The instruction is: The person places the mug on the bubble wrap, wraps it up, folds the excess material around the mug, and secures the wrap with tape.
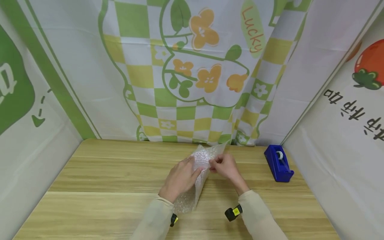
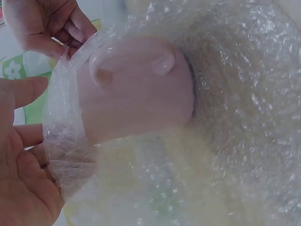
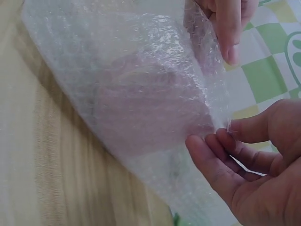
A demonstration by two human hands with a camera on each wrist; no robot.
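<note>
A green, yellow and white checked curtain (image 1: pixel 195 110) with orange flowers fills the upper middle of the head view, and below it we look onto a wood-grained bench (image 1: pixel 105 166). Right of centre on it, a blue tape dispenser (image 1: pixel 279 165) stands near the curtain, well apart from both hands.

Just below the middle of the frame lies a sheet of clear bubble wrap (image 1: pixel 186 200). The left wrist view shows us a pink mug (image 2: pixel 136 108) inside it, on its side, handle toward the top of that picture.

Our right grip (image 1: pixel 225 165) is closed in a pinch, thumb against fingertips, with only the wrap's edge caught between them. Our left grip (image 1: pixel 180 175) is half closed: the fingers bend round the wrap's edge while the thumb reaches out straight; how firmly it holds, we cannot tell.

We judge that wrapping is in hand, with the open end near the curtain being gathered. The next move seems to call for us to fold that edge snugly over the mug and keep the layers together, perhaps ready for tape.
</note>
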